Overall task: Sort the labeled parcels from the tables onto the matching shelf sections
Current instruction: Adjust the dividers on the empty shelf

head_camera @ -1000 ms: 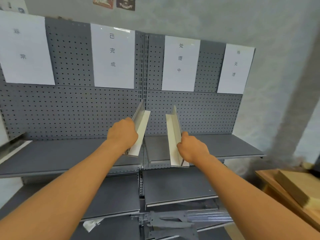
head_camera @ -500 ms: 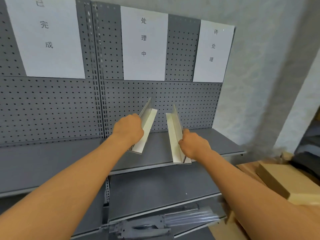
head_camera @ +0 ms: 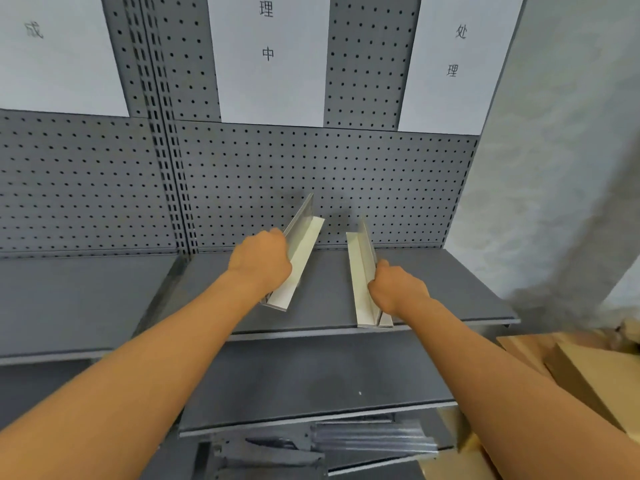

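Observation:
My left hand grips a white L-shaped metal divider, tilted and held just above the grey upper shelf. My right hand grips a second white divider that stands on the same shelf near its front edge. Both dividers sit below the white paper section labels on the grey pegboard. Brown cardboard parcels lie at the lower right, apart from both hands.
A second label hangs at the right and another label at the left. A lower shelf sits beneath, with loose metal brackets under it. A grey wall bounds the right side.
The view has shifted right and closer to the shelf. Both hands have carried the dividers to the right along the upper shelf, toward the right-hand section.

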Tool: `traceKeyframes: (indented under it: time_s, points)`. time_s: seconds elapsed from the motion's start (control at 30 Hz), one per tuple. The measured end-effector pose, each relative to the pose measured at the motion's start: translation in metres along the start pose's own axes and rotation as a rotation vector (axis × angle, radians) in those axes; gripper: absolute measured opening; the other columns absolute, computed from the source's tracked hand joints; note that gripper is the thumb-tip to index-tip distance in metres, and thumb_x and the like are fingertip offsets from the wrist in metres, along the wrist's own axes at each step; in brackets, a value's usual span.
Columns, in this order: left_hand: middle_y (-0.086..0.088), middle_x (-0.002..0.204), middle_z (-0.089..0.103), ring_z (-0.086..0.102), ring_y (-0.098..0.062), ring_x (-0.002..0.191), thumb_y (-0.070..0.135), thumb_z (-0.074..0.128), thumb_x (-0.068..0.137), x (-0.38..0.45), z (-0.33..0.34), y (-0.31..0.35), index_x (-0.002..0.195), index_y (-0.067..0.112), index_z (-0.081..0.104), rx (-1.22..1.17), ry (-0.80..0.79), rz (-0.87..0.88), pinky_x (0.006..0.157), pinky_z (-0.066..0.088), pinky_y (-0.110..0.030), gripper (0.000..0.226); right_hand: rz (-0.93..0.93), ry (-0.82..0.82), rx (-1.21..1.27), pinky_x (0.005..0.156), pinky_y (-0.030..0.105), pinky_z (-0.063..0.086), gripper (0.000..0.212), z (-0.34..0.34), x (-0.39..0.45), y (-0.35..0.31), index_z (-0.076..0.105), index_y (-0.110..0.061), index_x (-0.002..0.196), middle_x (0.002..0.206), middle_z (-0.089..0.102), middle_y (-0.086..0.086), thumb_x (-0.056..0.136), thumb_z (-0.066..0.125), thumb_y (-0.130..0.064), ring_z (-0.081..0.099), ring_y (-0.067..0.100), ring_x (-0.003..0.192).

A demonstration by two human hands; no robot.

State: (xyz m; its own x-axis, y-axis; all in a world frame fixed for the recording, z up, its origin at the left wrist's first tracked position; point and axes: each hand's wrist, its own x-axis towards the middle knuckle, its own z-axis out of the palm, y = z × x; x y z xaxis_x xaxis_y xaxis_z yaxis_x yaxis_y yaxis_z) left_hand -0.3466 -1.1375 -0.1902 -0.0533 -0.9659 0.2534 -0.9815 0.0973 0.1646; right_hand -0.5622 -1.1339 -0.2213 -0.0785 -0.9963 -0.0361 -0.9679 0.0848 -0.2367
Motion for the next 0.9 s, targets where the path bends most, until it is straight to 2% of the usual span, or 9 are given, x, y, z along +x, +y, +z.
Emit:
traceKeyframes:
  time_s: [0.13, 0.23, 0.37, 0.47, 0.57, 0.67, 0.73, 0.9]
  points:
    - [-0.009, 0.088, 0.051, 0.049, -0.029, 0.078, 0.009, 0.044, 0.096, 0.0, 0.016, 0.009, 0.103, 0.004, 0.048, 0.004, -0.025, -0.099, 0.061, 0.037, -0.034, 0.009, -0.056, -0.082, -0.014, 0.072, 0.035, 0.04, 0.034, 0.011, 0.022, 0.019, 0.04, -0.004, 0.13, 0.118, 0.06, 0.014, 0.098, 0.034, -0.01, 0.053, 0.031, 0.09]
    - [-0.012, 0.093, 0.053, 0.048, -0.028, 0.079, 0.009, 0.044, 0.097, -0.002, 0.022, 0.015, 0.107, 0.002, 0.05, 0.022, -0.036, -0.143, 0.063, 0.038, -0.035, 0.014, -0.098, -0.113, -0.017, 0.073, 0.035, 0.04, 0.034, 0.017, 0.031, 0.028, 0.04, -0.005, 0.132, 0.121, 0.059, 0.014, 0.099, 0.033, -0.011, 0.055, 0.032, 0.095]
    - [-0.013, 0.098, 0.056, 0.047, -0.028, 0.08, 0.009, 0.043, 0.096, -0.006, 0.025, 0.023, 0.109, 0.002, 0.05, 0.029, -0.04, -0.189, 0.064, 0.037, -0.035, 0.016, -0.111, -0.13, 0.012, 0.074, 0.035, 0.041, 0.037, 0.025, 0.038, 0.034, 0.037, -0.005, 0.135, 0.12, 0.059, 0.014, 0.098, 0.035, -0.011, 0.053, 0.029, 0.091]
    - [-0.014, 0.101, 0.058, 0.048, -0.029, 0.081, 0.009, 0.043, 0.096, -0.011, 0.025, 0.025, 0.111, 0.002, 0.05, 0.039, -0.036, -0.224, 0.065, 0.038, -0.036, 0.018, -0.113, -0.152, 0.023, 0.076, 0.036, 0.043, 0.039, 0.025, 0.043, 0.036, 0.036, -0.006, 0.137, 0.122, 0.059, 0.014, 0.099, 0.035, -0.014, 0.06, 0.032, 0.101]
    - [-0.011, 0.093, 0.053, 0.049, -0.029, 0.08, 0.009, 0.043, 0.096, -0.018, 0.02, 0.022, 0.11, 0.003, 0.05, 0.045, -0.021, -0.252, 0.065, 0.039, -0.035, 0.018, -0.107, -0.174, -0.049, 0.082, 0.037, 0.043, 0.043, 0.017, 0.045, 0.034, 0.035, -0.009, 0.141, 0.13, 0.056, 0.012, 0.103, 0.034, -0.03, 0.058, 0.032, 0.113]
    - [-0.014, 0.099, 0.057, 0.048, -0.03, 0.08, 0.009, 0.043, 0.096, -0.024, 0.011, 0.014, 0.107, 0.003, 0.05, 0.063, -0.004, -0.273, 0.064, 0.038, -0.036, 0.015, -0.138, -0.051, -0.198, 0.09, 0.039, 0.042, 0.053, 0.001, 0.045, 0.024, 0.034, -0.011, 0.144, 0.138, 0.051, 0.01, 0.103, 0.032, -0.046, 0.048, 0.031, 0.126]
    - [-0.014, 0.098, 0.058, 0.048, -0.029, 0.079, 0.008, 0.042, 0.096, -0.029, 0.003, 0.007, 0.106, 0.003, 0.05, 0.073, 0.012, -0.287, 0.064, 0.037, -0.035, 0.014, -0.217, 0.04, -0.249, 0.095, 0.04, 0.042, 0.051, -0.007, 0.043, 0.012, 0.034, -0.012, 0.144, 0.141, 0.047, 0.011, 0.103, 0.034, -0.043, 0.044, 0.031, 0.129]
    - [-0.008, 0.088, 0.049, 0.048, -0.028, 0.079, 0.008, 0.041, 0.097, -0.038, -0.016, -0.023, 0.109, 0.003, 0.049, 0.1, 0.044, -0.32, 0.065, 0.038, -0.035, 0.015, -0.475, 0.107, -0.204, 0.095, 0.04, 0.041, 0.041, -0.012, 0.031, -0.037, 0.04, -0.011, 0.138, 0.135, 0.05, 0.012, 0.101, 0.042, -0.028, 0.047, 0.032, 0.123]
